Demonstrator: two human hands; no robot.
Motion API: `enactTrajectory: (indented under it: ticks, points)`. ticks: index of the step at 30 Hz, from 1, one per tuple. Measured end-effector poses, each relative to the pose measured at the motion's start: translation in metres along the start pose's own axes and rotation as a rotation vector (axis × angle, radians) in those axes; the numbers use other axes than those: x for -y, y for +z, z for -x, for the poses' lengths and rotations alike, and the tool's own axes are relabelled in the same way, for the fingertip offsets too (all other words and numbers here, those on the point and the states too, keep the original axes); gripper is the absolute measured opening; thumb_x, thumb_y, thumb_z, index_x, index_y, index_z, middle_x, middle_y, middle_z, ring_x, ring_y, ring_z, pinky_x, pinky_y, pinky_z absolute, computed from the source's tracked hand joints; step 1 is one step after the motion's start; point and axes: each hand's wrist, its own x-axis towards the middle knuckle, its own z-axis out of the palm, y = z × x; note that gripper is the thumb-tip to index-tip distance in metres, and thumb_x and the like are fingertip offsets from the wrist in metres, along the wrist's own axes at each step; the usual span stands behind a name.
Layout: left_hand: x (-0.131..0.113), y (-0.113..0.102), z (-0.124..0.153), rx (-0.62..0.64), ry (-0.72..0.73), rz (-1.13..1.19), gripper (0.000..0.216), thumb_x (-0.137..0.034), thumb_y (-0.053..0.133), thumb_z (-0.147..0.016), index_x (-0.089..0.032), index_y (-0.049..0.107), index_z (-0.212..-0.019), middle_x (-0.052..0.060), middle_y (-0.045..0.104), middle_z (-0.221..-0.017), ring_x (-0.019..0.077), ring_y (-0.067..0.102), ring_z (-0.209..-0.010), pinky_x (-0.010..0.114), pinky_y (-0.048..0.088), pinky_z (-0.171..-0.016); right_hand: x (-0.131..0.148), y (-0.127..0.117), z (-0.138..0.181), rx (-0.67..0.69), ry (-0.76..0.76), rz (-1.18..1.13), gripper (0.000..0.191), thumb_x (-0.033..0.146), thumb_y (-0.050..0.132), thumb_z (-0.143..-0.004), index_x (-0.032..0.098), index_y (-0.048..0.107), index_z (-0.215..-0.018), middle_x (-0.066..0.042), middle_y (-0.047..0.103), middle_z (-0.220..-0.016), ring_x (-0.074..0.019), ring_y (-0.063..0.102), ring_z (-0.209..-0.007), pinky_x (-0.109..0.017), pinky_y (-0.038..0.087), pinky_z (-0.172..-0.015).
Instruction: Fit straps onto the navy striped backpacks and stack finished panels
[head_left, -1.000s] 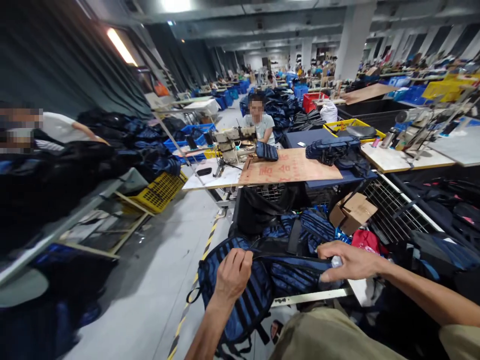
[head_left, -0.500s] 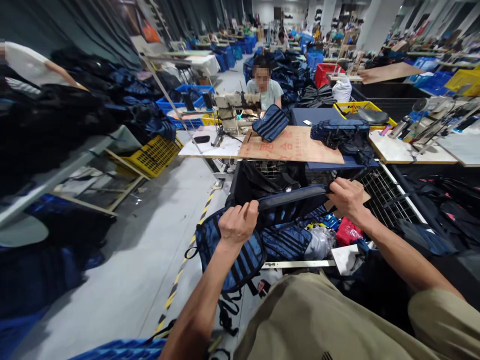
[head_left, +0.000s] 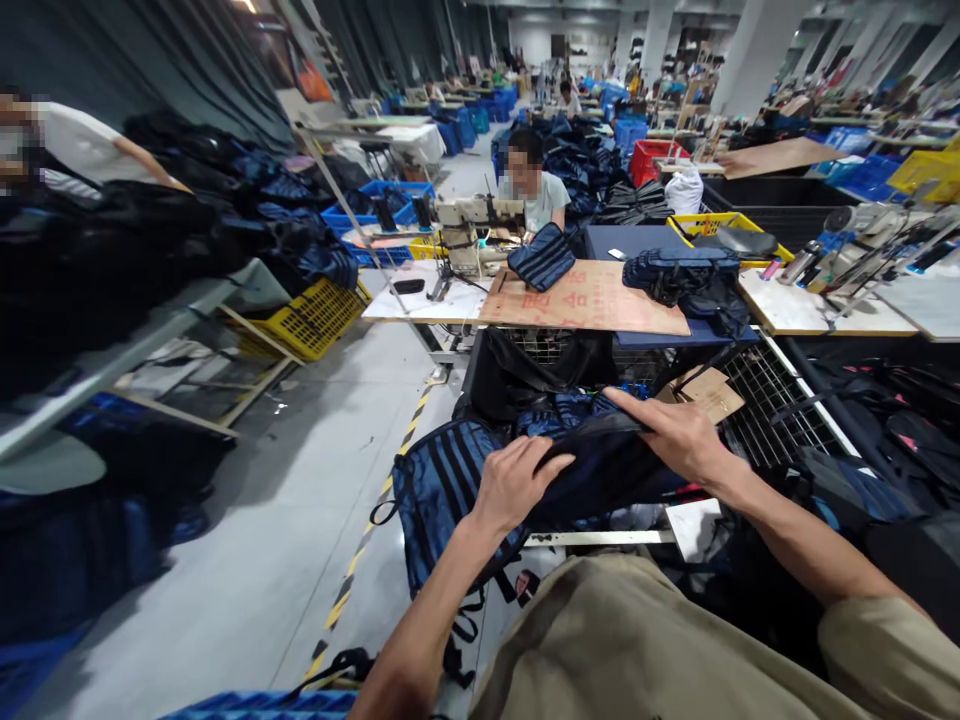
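A dark blue backpack (head_left: 439, 485) with black stripes hangs in front of me, its loose straps dangling below. My left hand (head_left: 517, 482) is closed on the edge of its dark panel, thumb pointing right. Farther right, my right hand (head_left: 679, 435) grips the other end of that panel, with the index finger stretched along the edge. Between both hands the black fabric sags in a shallow curve. Fingertips under the cloth are hidden.
Beyond the bag is a wire-mesh cart (head_left: 772, 400) holding cardboard pieces (head_left: 709, 392). A table with a brown board (head_left: 585, 298) and sewing machine (head_left: 480, 235) stands ahead, a person seated behind it. Yellow crates (head_left: 319, 315) and another person are at left.
My left hand has moved right and slightly down, and my right hand has lowered. The panel between them has turned and now covers more of the cart's contents.
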Motion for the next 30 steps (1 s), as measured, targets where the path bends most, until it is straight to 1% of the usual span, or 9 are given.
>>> enactTrajectory:
  ticks: [5,9,11,14,19,22,24,27,30]
  points:
    - [0.024,-0.031,0.055,0.297,-0.309,0.119,0.047,-0.064,0.069,-0.097,-0.023,0.06,-0.074,-0.002,0.061,-0.075,0.0178,0.054,-0.074,0.03,0.046,-0.073,-0.04,-0.031,-0.001,-0.278,0.199,0.105,0.043,0.033,0.061,-0.11,0.035,0.073,-0.151,-0.005,0.087,-0.116,-0.023,0.082,-0.091,-0.031,0.063,-0.083]
    - [0.027,-0.054,0.105,0.48,-0.529,0.336,0.048,-0.068,0.073,-0.092,-0.022,0.074,-0.106,0.003,0.074,-0.106,0.0239,0.066,-0.099,0.033,0.056,-0.089,-0.078,-0.045,-0.002,-0.431,0.407,0.136,0.038,0.044,0.06,-0.111,0.03,0.078,-0.141,-0.004,0.087,-0.12,-0.0219,0.082,-0.087,-0.029,0.062,-0.081]
    - [0.025,-0.056,0.116,0.493,-0.576,0.415,0.053,-0.067,0.077,-0.088,-0.024,0.074,-0.118,0.005,0.075,-0.118,0.0261,0.068,-0.11,0.035,0.058,-0.096,-0.092,-0.047,-0.002,-0.446,0.445,0.099,0.038,0.046,0.058,-0.112,0.029,0.078,-0.14,-0.005,0.086,-0.125,-0.0229,0.083,-0.096,-0.03,0.062,-0.086]
    - [0.025,-0.053,0.105,0.373,-0.556,0.397,0.043,-0.064,0.073,-0.094,-0.025,0.072,-0.113,0.003,0.074,-0.105,0.0227,0.069,-0.1,0.032,0.058,-0.088,-0.096,-0.044,-0.004,-0.449,0.46,0.041,0.04,0.047,0.056,-0.113,0.028,0.077,-0.14,-0.007,0.084,-0.128,-0.0247,0.081,-0.109,-0.032,0.061,-0.097]
    - [0.061,-0.07,0.049,-0.284,-0.288,-0.217,0.024,-0.046,0.066,-0.104,-0.024,0.072,-0.098,0.002,0.071,-0.093,0.0194,0.068,-0.085,0.03,0.053,-0.079,-0.077,-0.038,-0.003,-0.422,0.417,-0.062,0.04,0.052,0.06,-0.11,0.025,0.08,-0.133,-0.009,0.084,-0.122,-0.0261,0.081,-0.106,-0.037,0.063,-0.096]
    - [0.075,-0.092,0.036,-0.536,-0.006,-0.653,0.018,-0.032,0.064,-0.108,-0.022,0.075,-0.098,0.002,0.069,-0.085,0.0168,0.067,-0.075,0.028,0.049,-0.069,-0.074,-0.044,0.011,-0.332,0.424,-0.152,0.038,0.056,0.065,-0.106,0.027,0.08,-0.125,-0.01,0.084,-0.113,-0.0275,0.08,-0.098,-0.037,0.065,-0.086]
    - [0.07,-0.1,0.036,-0.612,0.202,-0.826,0.01,-0.02,0.066,-0.106,-0.021,0.075,-0.102,-0.001,0.065,-0.076,0.0133,0.063,-0.065,0.026,0.044,-0.06,-0.074,-0.05,0.02,-0.209,0.381,-0.222,0.037,0.057,0.069,-0.103,0.029,0.079,-0.125,-0.011,0.084,-0.115,-0.029,0.08,-0.1,-0.038,0.066,-0.084]
    - [0.04,-0.093,0.037,-0.627,0.474,-0.897,0.019,-0.005,0.066,-0.102,-0.02,0.074,-0.11,-0.002,0.067,-0.077,0.0099,0.063,-0.063,0.022,0.046,-0.059,-0.059,-0.046,0.024,0.05,0.183,-0.265,0.035,0.053,0.073,-0.102,0.033,0.078,-0.13,-0.009,0.083,-0.127,-0.0308,0.08,-0.112,-0.039,0.068,-0.091]
    - [0.006,-0.078,0.034,-0.579,0.64,-0.851,0.025,-0.002,0.067,-0.098,-0.022,0.076,-0.11,-0.002,0.072,-0.082,0.0096,0.066,-0.064,0.022,0.051,-0.063,-0.022,-0.02,0.015,0.095,0.012,-0.201,0.027,0.043,0.069,-0.109,0.031,0.08,-0.13,-0.007,0.084,-0.122,-0.0268,0.082,-0.107,-0.037,0.067,-0.091]
